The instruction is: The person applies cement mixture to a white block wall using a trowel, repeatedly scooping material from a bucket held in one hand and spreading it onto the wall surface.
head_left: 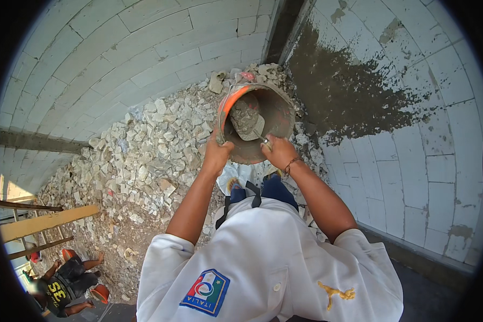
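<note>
At the rubble heap (166, 129)'s far edge, a trowel (254, 131) meets grey mortar (244, 114) inside an orange-rimmed bucket (279, 114).
Fingers of the left hand (217, 155) clasp the bucket's rim; those of the right hand (279, 153) wrap the trowel's handle. Scooping appears under way; lifting would call for a level blade clearing the rim. Room opens above; block walls (161, 48) close in beyond.

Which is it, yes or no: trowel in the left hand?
No, the right hand grips the trowel by its handle, while the left hand holds the bucket at its rim.
</note>
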The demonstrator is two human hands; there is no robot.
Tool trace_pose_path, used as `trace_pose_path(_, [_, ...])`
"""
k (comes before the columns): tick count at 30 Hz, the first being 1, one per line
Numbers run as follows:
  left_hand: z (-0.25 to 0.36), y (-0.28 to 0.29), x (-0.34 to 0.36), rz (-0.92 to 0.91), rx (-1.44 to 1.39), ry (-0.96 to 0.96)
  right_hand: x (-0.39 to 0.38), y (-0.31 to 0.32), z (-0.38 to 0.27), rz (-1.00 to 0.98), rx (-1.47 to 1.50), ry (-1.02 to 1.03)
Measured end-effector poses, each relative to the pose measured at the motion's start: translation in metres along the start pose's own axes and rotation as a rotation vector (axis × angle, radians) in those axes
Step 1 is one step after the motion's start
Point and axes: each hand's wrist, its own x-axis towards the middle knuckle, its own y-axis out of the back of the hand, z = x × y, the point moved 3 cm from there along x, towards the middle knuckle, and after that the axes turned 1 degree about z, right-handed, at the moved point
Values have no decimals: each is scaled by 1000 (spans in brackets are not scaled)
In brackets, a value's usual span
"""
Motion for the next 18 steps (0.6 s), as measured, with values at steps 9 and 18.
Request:
trace_pose_path(9, [-107,-4,9,409,-441,182,27,-20,22,-277,-218,-11])
trace_pose_path(18, [-139,34,-75,807,-408,367,69,62,49,-774,775,100])
